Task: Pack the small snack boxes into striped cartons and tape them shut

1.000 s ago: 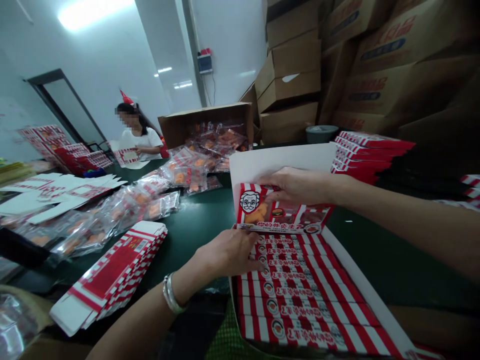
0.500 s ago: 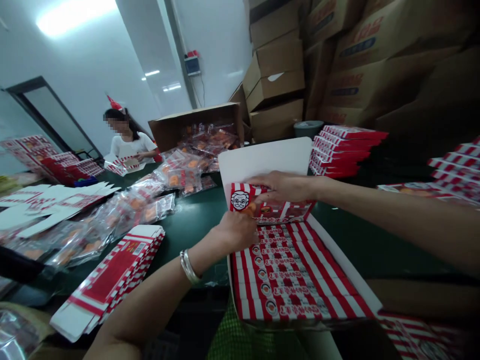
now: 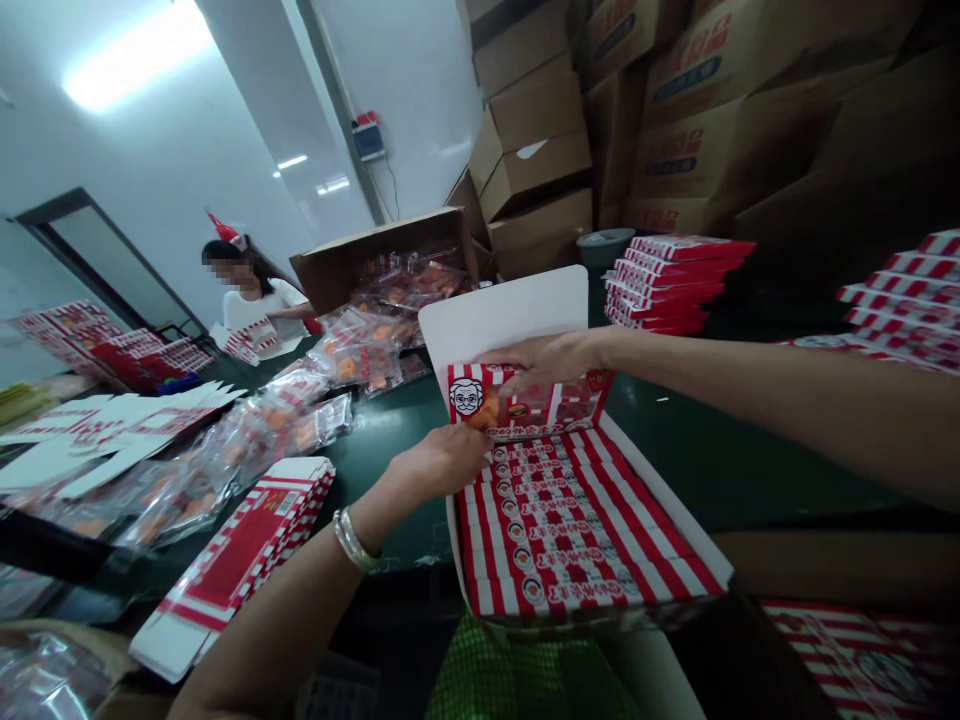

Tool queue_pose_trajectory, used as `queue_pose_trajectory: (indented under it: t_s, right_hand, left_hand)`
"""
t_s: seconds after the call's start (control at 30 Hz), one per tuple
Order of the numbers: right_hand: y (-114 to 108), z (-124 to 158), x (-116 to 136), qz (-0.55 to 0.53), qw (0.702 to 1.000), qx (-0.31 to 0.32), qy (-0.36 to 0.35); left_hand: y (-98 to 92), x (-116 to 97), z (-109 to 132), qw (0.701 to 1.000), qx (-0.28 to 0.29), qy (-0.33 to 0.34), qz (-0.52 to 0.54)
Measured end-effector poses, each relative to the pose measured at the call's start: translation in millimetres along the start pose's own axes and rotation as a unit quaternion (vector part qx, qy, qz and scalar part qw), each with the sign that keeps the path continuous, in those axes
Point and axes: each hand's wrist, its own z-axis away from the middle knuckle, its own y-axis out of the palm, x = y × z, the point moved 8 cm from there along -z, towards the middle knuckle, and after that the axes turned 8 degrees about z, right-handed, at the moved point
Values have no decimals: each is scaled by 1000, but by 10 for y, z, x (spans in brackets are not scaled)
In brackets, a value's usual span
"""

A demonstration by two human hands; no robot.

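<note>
A white-lined display carton (image 3: pixel 656 480) stands before me with its white lid (image 3: pixel 517 300) up. Small red-and-white striped boxes (image 3: pixel 577 530) fill it in a tight row, edges up. At the far end one printed box (image 3: pixel 551 405) tilts back towards the lid, showing a cartoon face and food pictures. My right hand (image 3: pixel 551 360) is over its top edge, fingers lying down its front. Closed at its lower left corner is my left hand (image 3: pixel 442 462), a silver bracelet on the wrist. The fingertips of the left hand are partly hidden.
Folded striped boxes (image 3: pixel 232 560) lie on the green table at left, beside clear bagged snacks (image 3: pixel 247 435). More bags spill from a brown carton (image 3: pixel 375 240). Filled boxes are stacked (image 3: pixel 675 285) at right. A co-worker (image 3: pixel 259 300) sits across, holding a striped box. Brown cartons (image 3: pixel 540 150) rise behind.
The view has shifted slightly, so the carton and hands appear a little further left. Both hands stay on the same tilted box. The co-worker's arm has moved.
</note>
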Motion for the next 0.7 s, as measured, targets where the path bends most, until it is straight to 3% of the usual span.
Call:
queue_pose_trajectory:
  t_s: [0.13,0.23,0.37,0.47,0.53,0.7]
  right_hand:
    - [-50,-39,-142,-41,997,29,64]
    - [-68,-71,-186,-108,988,39,105]
    - [93,-87,-192,-248,954,109,133]
    - [183,-86,-196,-284,943,135,109]
    - [163,-79,-205,-259,955,115,82]
    - [-61,42,-144,-95,995,-10,3]
  left_hand:
    - [-133,22,-105,996,28,67,54]
    - [-172,-38,-150,993,61,79,58]
    - [-87,-79,-141,998,53,-23,-14]
    - [2,-92,-137,995,26,-81,-46]
    - [38,-104,-143,995,20,-88,-49]
    - [40,-115,-90,996,9,-82,-31]
